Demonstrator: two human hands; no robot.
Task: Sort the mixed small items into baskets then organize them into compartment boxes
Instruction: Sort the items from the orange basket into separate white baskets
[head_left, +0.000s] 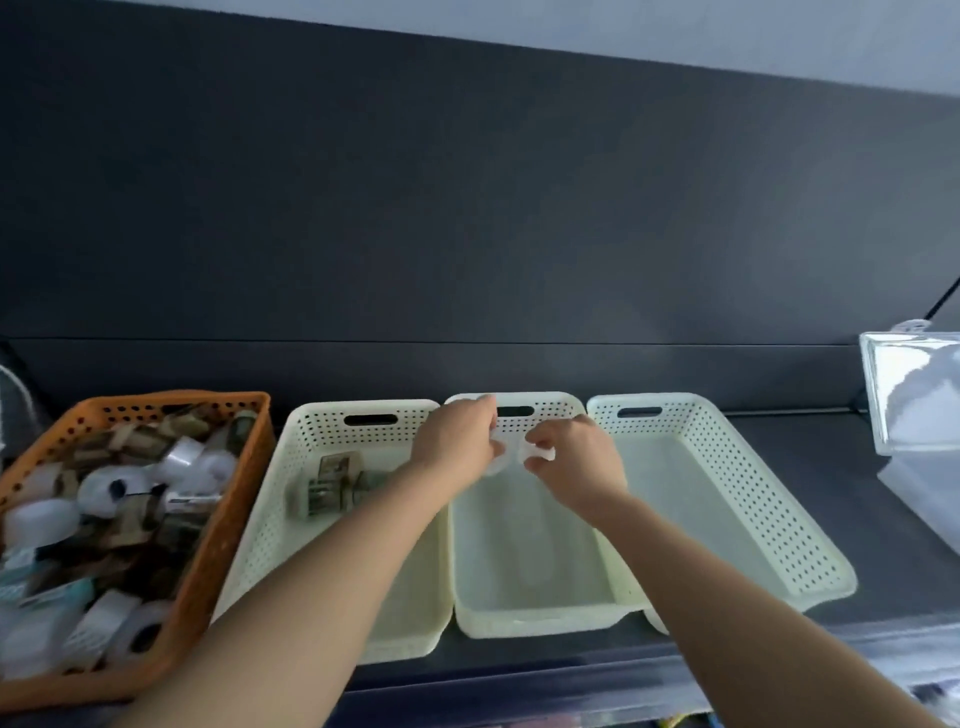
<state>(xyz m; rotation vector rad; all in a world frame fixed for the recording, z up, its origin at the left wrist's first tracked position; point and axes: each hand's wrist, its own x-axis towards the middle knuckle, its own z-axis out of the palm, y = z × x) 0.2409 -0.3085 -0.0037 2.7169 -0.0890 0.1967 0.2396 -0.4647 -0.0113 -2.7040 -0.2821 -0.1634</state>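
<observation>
Two white items (540, 455) in left hand (454, 441), right hand (576, 462), over middle basket (519, 618)

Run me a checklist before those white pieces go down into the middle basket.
1. Left hand grips left white piece: ok.
2. Right hand pinches right white piece: ok.
3. Both hands above middle basket: ok.
4. Middle basket floor free of other kinds: cannot tell, hands hide its far end.
5. Orange basket emptied: not ok, mixed items remain.
</observation>
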